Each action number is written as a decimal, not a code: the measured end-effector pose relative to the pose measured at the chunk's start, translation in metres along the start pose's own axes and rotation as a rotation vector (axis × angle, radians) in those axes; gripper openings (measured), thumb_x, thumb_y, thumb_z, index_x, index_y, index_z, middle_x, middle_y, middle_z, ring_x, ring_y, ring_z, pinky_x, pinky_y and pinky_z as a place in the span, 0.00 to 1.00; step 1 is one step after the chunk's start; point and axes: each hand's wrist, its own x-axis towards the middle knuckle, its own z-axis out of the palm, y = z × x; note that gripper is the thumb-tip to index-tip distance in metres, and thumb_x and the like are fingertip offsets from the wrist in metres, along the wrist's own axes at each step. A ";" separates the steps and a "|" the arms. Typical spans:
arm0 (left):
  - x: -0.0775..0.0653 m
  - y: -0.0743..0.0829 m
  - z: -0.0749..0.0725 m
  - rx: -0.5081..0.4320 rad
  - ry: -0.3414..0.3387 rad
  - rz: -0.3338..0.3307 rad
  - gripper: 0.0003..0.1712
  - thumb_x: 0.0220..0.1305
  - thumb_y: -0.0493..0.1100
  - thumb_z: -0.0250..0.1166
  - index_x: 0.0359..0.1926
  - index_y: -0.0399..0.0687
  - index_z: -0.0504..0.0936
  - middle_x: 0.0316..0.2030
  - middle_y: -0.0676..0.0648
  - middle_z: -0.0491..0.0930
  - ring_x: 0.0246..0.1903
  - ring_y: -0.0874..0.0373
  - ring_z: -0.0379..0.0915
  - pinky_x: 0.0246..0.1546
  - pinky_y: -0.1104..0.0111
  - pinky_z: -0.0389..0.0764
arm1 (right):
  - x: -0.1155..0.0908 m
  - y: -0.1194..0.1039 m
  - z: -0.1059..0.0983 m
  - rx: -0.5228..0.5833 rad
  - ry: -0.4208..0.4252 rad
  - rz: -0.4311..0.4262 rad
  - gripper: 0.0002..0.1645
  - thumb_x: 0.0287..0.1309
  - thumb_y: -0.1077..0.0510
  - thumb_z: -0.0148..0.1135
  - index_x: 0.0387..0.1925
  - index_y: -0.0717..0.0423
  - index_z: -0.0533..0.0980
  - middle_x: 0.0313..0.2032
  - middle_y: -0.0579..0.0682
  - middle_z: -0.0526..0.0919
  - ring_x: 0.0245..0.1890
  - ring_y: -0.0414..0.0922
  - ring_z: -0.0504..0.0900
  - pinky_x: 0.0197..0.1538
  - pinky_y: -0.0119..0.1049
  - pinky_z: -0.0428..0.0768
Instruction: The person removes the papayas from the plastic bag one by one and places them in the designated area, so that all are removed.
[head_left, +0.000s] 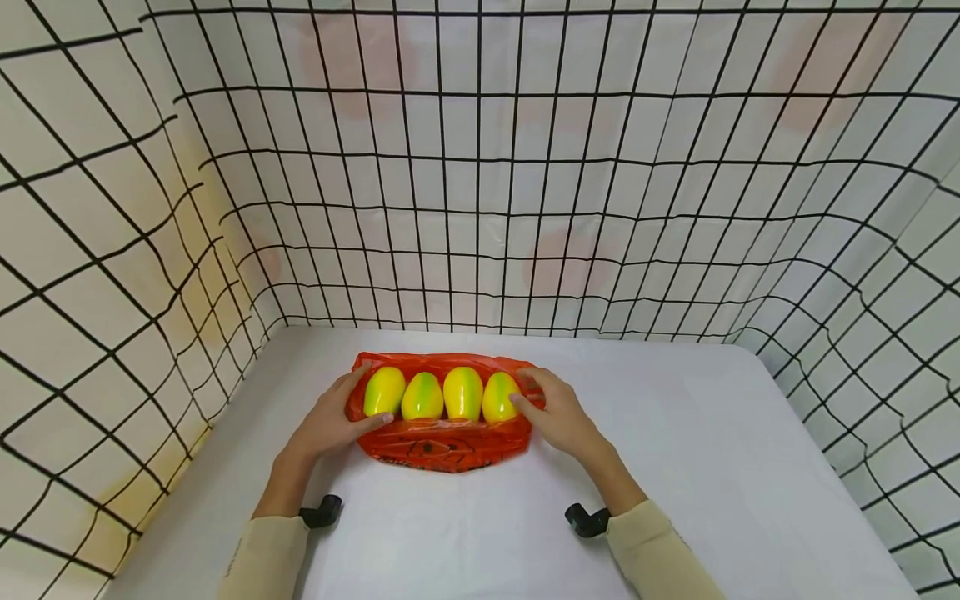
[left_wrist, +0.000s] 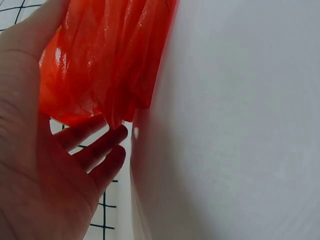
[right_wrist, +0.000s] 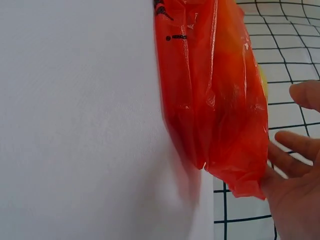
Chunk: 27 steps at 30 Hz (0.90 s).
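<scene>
Several yellow-green mangoes [head_left: 463, 393] stand in a row in the mouth of a red plastic bag [head_left: 442, 450] on the white table. At the bag's left end is my left hand [head_left: 330, 423], thumb laid along the front rim and fingers spread toward the back. In the left wrist view, the fingers [left_wrist: 102, 147] reach loosely beneath the crumpled side of the bag. My right hand [head_left: 564, 418] flanks the other end, its thumb by the rightmost mango. The right wrist view shows that thumb [right_wrist: 306, 95] well apart from the relaxed fingers, which are beside the plastic.
A black wire grid with white sheeting behind it borders the white table [head_left: 675, 467] at the back and sides. Black wrist mounts [head_left: 587, 521] stick out at the cuffs of the beige sleeves [head_left: 652, 542].
</scene>
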 end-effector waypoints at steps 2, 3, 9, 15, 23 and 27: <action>0.000 -0.001 0.001 0.000 0.000 -0.002 0.65 0.51 0.75 0.71 0.82 0.60 0.51 0.78 0.37 0.58 0.73 0.33 0.59 0.65 0.32 0.70 | 0.002 -0.001 0.002 -0.021 -0.009 0.041 0.36 0.69 0.43 0.63 0.72 0.54 0.68 0.69 0.55 0.74 0.69 0.55 0.72 0.70 0.58 0.75; 0.001 -0.001 0.001 -0.003 -0.003 -0.001 0.66 0.50 0.75 0.72 0.82 0.60 0.51 0.77 0.37 0.58 0.73 0.33 0.60 0.65 0.32 0.70 | 0.003 -0.001 0.004 -0.025 -0.015 0.058 0.38 0.68 0.42 0.64 0.72 0.54 0.67 0.69 0.54 0.73 0.69 0.55 0.72 0.69 0.58 0.75; 0.001 -0.003 0.003 -0.025 -0.017 0.014 0.70 0.43 0.73 0.77 0.82 0.61 0.51 0.76 0.38 0.60 0.72 0.34 0.62 0.63 0.34 0.73 | 0.007 0.000 0.015 -0.027 -0.062 0.120 0.50 0.60 0.34 0.68 0.76 0.51 0.62 0.67 0.52 0.73 0.62 0.51 0.75 0.63 0.53 0.82; 0.000 -0.002 0.002 -0.027 -0.027 0.014 0.71 0.43 0.72 0.78 0.82 0.59 0.51 0.76 0.37 0.60 0.71 0.34 0.62 0.63 0.34 0.74 | 0.013 0.003 0.024 -0.022 -0.045 0.141 0.55 0.54 0.32 0.73 0.77 0.46 0.62 0.69 0.49 0.73 0.63 0.50 0.75 0.64 0.56 0.81; 0.001 -0.003 0.003 -0.034 -0.042 0.013 0.72 0.43 0.72 0.77 0.82 0.56 0.50 0.77 0.37 0.60 0.72 0.34 0.61 0.66 0.33 0.70 | 0.015 0.005 0.028 -0.013 -0.052 0.176 0.58 0.49 0.32 0.76 0.77 0.41 0.61 0.67 0.47 0.75 0.60 0.50 0.77 0.63 0.55 0.81; 0.002 -0.004 0.005 -0.051 -0.054 0.003 0.74 0.42 0.73 0.77 0.83 0.54 0.48 0.76 0.37 0.60 0.73 0.35 0.61 0.66 0.34 0.69 | 0.015 0.006 0.029 -0.022 -0.056 0.169 0.60 0.46 0.31 0.77 0.77 0.41 0.61 0.67 0.46 0.75 0.60 0.49 0.77 0.63 0.55 0.82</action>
